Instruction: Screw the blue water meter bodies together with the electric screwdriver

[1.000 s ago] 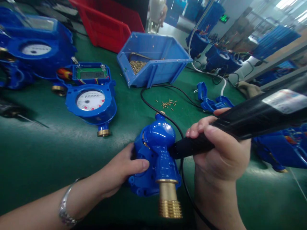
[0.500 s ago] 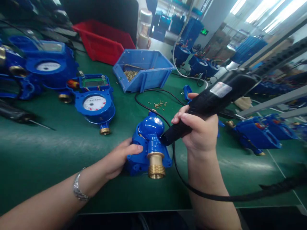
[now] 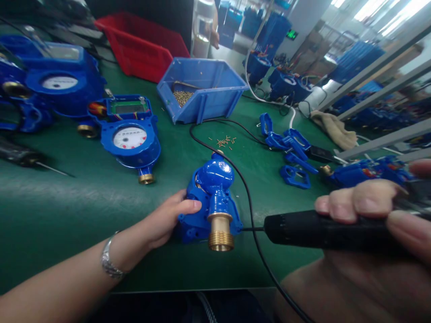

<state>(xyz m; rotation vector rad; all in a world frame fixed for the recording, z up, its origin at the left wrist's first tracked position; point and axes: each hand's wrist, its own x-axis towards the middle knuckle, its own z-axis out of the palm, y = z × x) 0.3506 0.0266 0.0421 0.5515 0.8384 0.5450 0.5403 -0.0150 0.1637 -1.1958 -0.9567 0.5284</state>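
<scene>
A blue water meter (image 3: pixel 220 197) with a brass threaded pipe end pointing toward me lies on the green table, its dial side not visible. My left hand (image 3: pixel 175 215) grips the meter's left side, thumb on top. Wrapped around a black electric screwdriver (image 3: pixel 299 229), my right hand (image 3: pixel 363 211) is at the right. The screwdriver lies nearly level, its bit pointing left at the meter's lower right edge; whether the tip touches a screw cannot be made out. A black cord (image 3: pixel 247 193) passes in front of the bit.
Small brass screws (image 3: pixel 226 142) lie scattered behind the meter. Beyond them stand a blue bin (image 3: pixel 215 105) of screws and a red bin (image 3: pixel 134 49). Another water meter (image 3: pixel 131 143) and a second screwdriver (image 3: pixel 23 154) are at the left. Blue plastic parts (image 3: pixel 296 176) lie at the right.
My right hand has swung the screwdriver down and to the right, from steeply tilted over the meter to nearly level beside it. My left hand stays on the meter.
</scene>
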